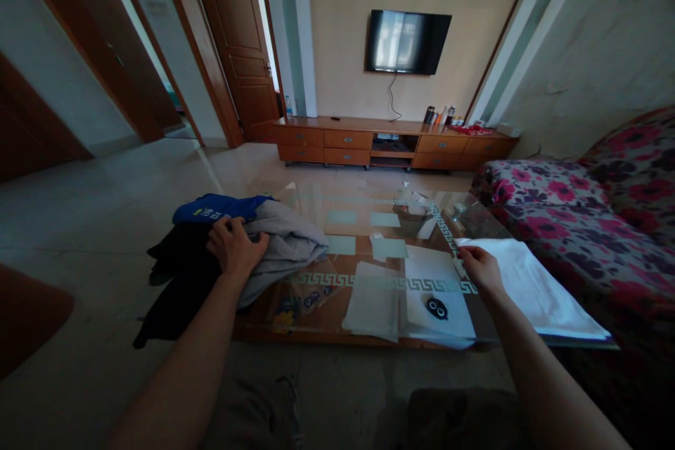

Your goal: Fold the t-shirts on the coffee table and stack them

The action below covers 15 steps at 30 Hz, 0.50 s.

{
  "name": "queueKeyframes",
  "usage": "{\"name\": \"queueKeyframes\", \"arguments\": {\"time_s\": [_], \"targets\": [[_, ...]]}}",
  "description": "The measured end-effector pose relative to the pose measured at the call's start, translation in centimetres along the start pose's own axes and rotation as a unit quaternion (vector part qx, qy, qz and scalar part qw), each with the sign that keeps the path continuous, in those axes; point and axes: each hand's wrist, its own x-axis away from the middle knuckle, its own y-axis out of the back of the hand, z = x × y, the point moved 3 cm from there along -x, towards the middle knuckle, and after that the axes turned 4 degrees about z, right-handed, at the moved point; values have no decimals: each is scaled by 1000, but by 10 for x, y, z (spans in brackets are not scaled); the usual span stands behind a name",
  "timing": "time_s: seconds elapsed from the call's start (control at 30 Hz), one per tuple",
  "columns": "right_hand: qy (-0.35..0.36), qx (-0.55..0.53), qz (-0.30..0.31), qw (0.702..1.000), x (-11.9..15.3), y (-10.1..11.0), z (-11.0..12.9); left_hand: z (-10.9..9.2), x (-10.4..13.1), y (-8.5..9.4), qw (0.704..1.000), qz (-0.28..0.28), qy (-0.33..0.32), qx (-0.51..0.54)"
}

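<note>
My left hand (235, 247) rests on a heap of clothes at the left end of the glass coffee table (316, 309). Its fingers are bent and spread, with the thumb apart against a grey garment (287, 235). Black clothing (182, 260) lies under and left of that hand, hanging over the table's edge. Behind it is a blue garment (219, 207) with printed lettering. At the right end, my right hand (481, 267) pinches the near-left corner area of a white folded cloth (538, 288), which lies flat on the glass.
Papers and a black round-eyed item (436, 307) show at the table's near middle. A flowered sofa (559, 218) stands close on the right. Beyond the table are a low wooden TV cabinet (348, 144), with bottles on top, and a wall-mounted television (408, 42).
</note>
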Motion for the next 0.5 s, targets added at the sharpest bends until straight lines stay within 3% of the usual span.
{"name": "queueKeyframes", "arguments": {"time_s": [0.07, 0.13, 0.23, 0.33, 0.5], "targets": [[-10, 157, -68, 985, -9, 16, -21, -8, -4, 1, 999, 23, -39, -5], [-57, 263, -125, 955, -11, 27, -48, -3, -8, -9, 993, 104, -53, -12], [-136, 304, -113, 936, -9, 31, -87, 17, -8, -30, 976, 209, -49, -17], [-160, 317, -83, 931, -4, 30, -104, 27, -1, -40, 979, 190, -70, -19], [-128, 320, -138, 928, 3, 34, -92, 16, 13, -34, 990, 120, -68, -35]]}}
